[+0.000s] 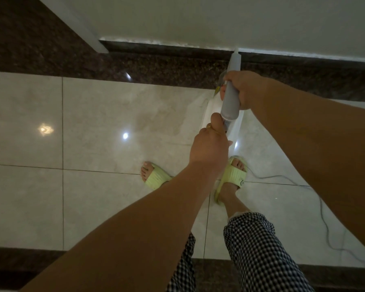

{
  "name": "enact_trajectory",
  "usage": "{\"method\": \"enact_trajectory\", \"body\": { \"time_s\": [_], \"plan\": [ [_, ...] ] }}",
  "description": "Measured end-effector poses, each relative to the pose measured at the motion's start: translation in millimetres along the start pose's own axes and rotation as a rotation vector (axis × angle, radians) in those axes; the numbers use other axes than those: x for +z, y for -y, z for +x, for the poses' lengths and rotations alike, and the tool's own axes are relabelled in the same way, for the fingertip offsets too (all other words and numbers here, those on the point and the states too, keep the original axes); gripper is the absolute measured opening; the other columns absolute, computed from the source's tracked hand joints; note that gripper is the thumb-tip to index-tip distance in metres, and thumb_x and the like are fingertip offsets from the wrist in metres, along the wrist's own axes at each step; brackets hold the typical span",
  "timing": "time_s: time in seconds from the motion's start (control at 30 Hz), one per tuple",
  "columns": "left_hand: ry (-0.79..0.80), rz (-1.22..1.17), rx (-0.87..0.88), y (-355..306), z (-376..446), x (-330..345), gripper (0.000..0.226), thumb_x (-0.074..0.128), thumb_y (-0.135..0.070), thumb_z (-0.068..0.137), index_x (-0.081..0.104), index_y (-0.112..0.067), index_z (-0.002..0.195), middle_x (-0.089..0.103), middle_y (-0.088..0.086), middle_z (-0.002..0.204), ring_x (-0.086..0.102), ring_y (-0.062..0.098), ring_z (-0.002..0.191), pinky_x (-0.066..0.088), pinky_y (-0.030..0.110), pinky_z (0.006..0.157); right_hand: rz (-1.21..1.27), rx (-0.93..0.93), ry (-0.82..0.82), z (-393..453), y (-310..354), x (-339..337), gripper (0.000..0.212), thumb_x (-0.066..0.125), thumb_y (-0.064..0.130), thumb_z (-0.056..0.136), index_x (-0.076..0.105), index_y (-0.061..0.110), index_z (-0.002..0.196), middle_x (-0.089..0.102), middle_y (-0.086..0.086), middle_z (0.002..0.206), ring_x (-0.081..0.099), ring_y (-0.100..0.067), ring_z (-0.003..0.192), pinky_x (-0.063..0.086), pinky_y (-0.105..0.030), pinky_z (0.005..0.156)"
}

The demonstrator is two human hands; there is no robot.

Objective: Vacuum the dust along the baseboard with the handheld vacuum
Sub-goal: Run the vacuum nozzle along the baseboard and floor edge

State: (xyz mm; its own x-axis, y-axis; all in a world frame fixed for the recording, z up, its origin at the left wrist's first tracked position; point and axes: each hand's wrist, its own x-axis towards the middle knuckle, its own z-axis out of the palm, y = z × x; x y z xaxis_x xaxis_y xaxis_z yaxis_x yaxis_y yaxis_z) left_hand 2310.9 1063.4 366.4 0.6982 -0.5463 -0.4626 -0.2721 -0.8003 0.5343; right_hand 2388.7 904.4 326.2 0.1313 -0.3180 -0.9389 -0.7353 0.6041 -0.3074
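A white and grey handheld vacuum (230, 102) points away from me, its narrow nozzle tip touching the top edge of the dark granite baseboard (177, 50) where it meets the white wall. My right hand (243, 87) grips the grey upper body of the vacuum. My left hand (211, 144) grips the rear handle end; a ring shows on one finger. A pale dusty line runs along the baseboard's top edge to the left of the nozzle.
My feet in yellow-green slippers (156, 178) stand on glossy cream floor tiles (93, 123). A grey power cord (322, 213) trails across the floor at the right. A dark granite border strip (135, 70) runs below the wall, and a wall corner juts at upper left.
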Motion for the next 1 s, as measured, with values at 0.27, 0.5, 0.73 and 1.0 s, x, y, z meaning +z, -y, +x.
{"method": "enact_trajectory", "body": {
  "time_s": [0.27, 0.5, 0.73, 1.0],
  "plan": [
    [0.007, 0.023, 0.005, 5, 1, -5, 0.056, 0.067, -0.030, 0.089, 0.032, -0.008, 0.127, 0.060, 0.006, 0.098, 0.059, 0.021, 0.086, 0.048, 0.029, 0.071, -0.025, -0.003, 0.003, -1, -1, 6, 0.033, 0.064, 0.020, 0.090, 0.050, 0.012, 0.118, 0.060, -0.005, 0.088, 0.057, -0.014, 0.069, 0.055, -0.032, 0.080],
    [0.006, 0.062, 0.024, 14, 1, -10, 0.059, 0.066, -0.033, 0.089, 0.031, -0.006, 0.128, 0.060, 0.007, 0.098, 0.059, 0.022, 0.087, 0.046, 0.030, 0.071, -0.045, -0.011, -0.008, -2, -2, 17, 0.037, 0.066, 0.023, 0.089, 0.050, 0.014, 0.121, 0.062, -0.005, 0.093, 0.059, -0.015, 0.071, 0.054, -0.035, 0.086],
    [-0.005, 0.053, 0.026, 24, 1, -16, 0.061, 0.068, -0.032, 0.087, 0.031, -0.007, 0.129, 0.060, 0.007, 0.098, 0.060, 0.023, 0.085, 0.048, 0.031, 0.071, -0.047, -0.010, -0.019, -6, -3, 28, 0.040, 0.067, 0.026, 0.088, 0.048, 0.016, 0.122, 0.062, -0.005, 0.097, 0.059, -0.014, 0.072, 0.055, -0.034, 0.084],
    [-0.002, 0.020, -0.007, 29, -1, -21, 0.061, 0.069, -0.029, 0.087, 0.031, -0.008, 0.129, 0.061, 0.006, 0.096, 0.060, 0.021, 0.084, 0.051, 0.032, 0.072, -0.073, -0.019, -0.012, -13, -3, 39, 0.030, 0.064, 0.023, 0.091, 0.049, 0.014, 0.115, 0.060, -0.004, 0.086, 0.057, -0.012, 0.067, 0.055, -0.029, 0.074]
  ]
}}
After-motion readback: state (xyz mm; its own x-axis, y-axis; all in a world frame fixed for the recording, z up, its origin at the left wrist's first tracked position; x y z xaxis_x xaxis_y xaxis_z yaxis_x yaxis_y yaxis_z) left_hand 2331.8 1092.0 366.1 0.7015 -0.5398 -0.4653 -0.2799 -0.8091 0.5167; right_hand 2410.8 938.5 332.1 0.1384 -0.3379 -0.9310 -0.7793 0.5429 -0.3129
